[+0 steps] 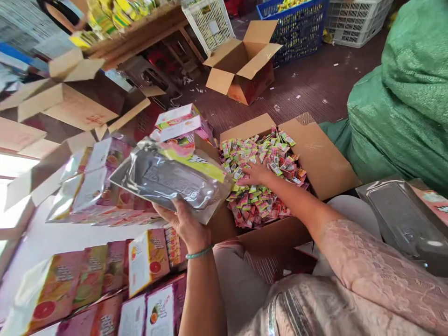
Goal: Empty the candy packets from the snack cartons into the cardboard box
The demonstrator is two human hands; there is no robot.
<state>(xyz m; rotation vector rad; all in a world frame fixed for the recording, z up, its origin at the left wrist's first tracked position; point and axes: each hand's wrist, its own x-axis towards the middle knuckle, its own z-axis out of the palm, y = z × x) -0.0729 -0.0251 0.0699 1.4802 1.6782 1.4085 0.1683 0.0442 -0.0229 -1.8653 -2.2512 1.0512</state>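
Raised left hand gripping silver pouch, right hand palm-down on sachets

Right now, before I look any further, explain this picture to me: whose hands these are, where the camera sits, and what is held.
There is one picture, taken by a camera worn on a person's head, looking forward and down, so both arms are that person's own. No machine is involved, only bare hands. The left hand, with a green bracelet at the wrist, grips a silvery foil pouch by its lower edge. The right hand reaches into an open carton and lies spread on a heap of small bright sachets. Below and to the left lie printed boxes with fruit pictures. Farther off an empty carton stands open on the floor, and a big green sack fills the right edge.
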